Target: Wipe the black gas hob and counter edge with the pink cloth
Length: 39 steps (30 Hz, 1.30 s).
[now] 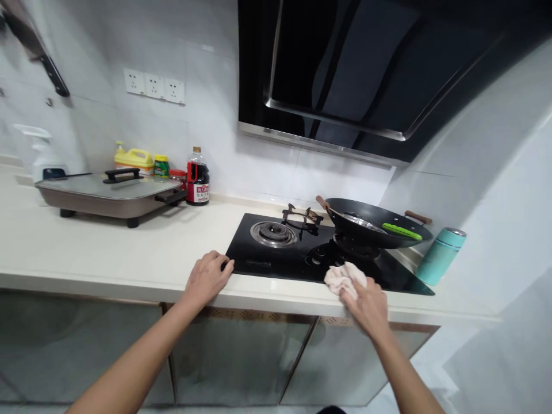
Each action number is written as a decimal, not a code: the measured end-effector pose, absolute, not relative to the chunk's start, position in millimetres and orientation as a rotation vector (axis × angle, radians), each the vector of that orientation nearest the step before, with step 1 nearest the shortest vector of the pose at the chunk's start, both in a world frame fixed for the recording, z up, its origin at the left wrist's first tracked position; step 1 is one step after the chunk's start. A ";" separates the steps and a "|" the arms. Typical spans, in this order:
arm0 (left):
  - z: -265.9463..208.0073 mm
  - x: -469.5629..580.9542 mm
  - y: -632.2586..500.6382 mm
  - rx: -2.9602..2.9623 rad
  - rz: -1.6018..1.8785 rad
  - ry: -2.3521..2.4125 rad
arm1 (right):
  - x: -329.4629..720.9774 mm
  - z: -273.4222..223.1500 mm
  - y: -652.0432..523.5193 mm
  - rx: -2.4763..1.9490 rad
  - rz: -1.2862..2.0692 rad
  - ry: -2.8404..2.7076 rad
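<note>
My right hand [368,302] grips a bunched pale cloth [342,278], pressed to the front edge of the black gas stove [297,262]. My left hand [209,276] rests on the counter by the stove's front left corner, fingers loosely laid out and holding nothing. Behind the hands, the left burner [274,232] is bare, and a pan support [302,217] lies off it toward the back. On the right burner sits a black wok [357,230] with wooden handles, a bright green-handled utensil [402,231] across its rim.
A teal flask [442,256] stands right of the stove. To the left sits a lidded electric pan [112,202], with a soy sauce bottle [198,179], a yellow jug [134,159] and a spray bottle [43,155] near it. The range hood [332,75] overhangs the stove.
</note>
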State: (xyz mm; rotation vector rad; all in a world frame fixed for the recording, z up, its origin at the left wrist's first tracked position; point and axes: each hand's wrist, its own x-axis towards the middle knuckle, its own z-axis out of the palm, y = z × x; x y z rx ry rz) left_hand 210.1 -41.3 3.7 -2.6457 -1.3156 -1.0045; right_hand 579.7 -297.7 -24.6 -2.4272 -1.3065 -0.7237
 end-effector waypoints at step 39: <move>-10.4 359.8 -168.3 -3.022 -0.777 -0.623 | 600.4 -52.9 -225.9 -2.234 -0.510 -1.382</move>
